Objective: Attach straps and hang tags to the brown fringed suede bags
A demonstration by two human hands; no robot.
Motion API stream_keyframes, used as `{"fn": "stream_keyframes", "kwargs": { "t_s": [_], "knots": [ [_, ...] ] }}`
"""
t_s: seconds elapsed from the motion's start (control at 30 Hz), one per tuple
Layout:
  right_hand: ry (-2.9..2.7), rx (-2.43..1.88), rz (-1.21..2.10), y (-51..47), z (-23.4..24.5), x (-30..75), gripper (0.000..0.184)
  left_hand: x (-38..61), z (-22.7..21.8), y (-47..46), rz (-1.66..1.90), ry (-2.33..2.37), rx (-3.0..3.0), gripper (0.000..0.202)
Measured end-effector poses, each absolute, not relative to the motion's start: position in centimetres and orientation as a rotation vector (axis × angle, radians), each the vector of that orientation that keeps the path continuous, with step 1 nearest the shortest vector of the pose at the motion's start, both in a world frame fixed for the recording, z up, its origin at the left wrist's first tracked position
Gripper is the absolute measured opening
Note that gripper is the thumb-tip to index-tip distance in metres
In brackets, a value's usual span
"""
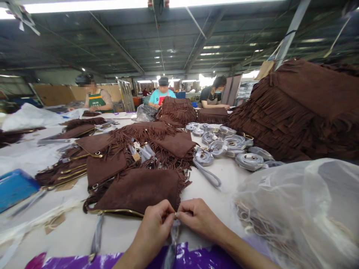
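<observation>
My left hand [155, 220] and my right hand [198, 216] meet at the near edge of the table, fingertips pinched together on a small metal ring [175, 215] at the corner of a brown suede fringed bag [138, 192]. A grey wrapped strap [172, 239] hangs down from the ring between my hands. The bag lies flat with its gold zipper edge toward me.
More brown fringed bags [106, 157] cover the white table [70, 231]. Coiled grey wrapped straps [224, 147] lie right of centre. A tall stack of fringed bags [303, 108] and a clear plastic bag [303, 209] fill the right. A blue tray [15, 186] sits left. Three people work at the far end.
</observation>
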State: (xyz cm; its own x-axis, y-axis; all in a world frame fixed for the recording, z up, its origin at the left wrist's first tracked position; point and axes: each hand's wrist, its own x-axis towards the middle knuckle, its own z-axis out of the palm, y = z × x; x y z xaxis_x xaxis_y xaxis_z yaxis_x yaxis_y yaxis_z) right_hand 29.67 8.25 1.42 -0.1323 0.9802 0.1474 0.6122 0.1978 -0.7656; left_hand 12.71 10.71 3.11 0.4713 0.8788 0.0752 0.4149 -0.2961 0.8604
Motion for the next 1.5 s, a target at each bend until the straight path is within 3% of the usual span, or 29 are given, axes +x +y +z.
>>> {"fn": "stream_keyframes", "kwargs": {
  "t_s": [0.17, 0.27, 0.43, 0.67, 0.83, 0.97, 1.2, 1.5],
  "knots": [
    [-1.846, -1.475, 0.716, 8.0, 1.7, 29.8, 0.019, 13.1, 3.1, 10.7, 0.721, 1.109, 2.055, 0.016],
    [-1.799, -1.397, 0.837, 7.7, 2.3, 30.4, 0.011, 12.9, 2.3, 11.1, 0.796, 1.127, 2.047, 0.014],
    [-1.628, -1.356, 1.036, 7.8, 3.0, 30.7, 0.018, 12.1, 1.4, 12.0, 0.924, 1.162, 2.065, 0.012],
    [-1.813, -1.16, 0.648, 9.3, 3.0, 29.5, 0.017, 12.7, 2.8, 12.2, 0.953, 1.024, 2.009, 0.018],
    [-1.553, -1.128, 0.85, 9.7, 2.4, 29.8, 0.017, 13.2, 2.5, 12.6, 0.931, 0.979, 1.71, 0.022],
    [-1.374, -1.144, 0.989, 9.8, 1.8, 30.0, 0.02, 13.5, 2.6, 12.4, 0.868, 0.937, 1.853, 0.014],
    [-1.41, -1.155, 0.894, 9.6, 1.6, 29.6, 0.019, 14.2, 2.2, 11.8, 0.946, 1.007, 1.917, 0.025],
    [-1.547, -1.266, 0.689, 9.6, 1.7, 29.8, 0.019, 14.0, 2.5, 12.1, 1.041, 1.045, 1.857, 0.019]
  ]
}}
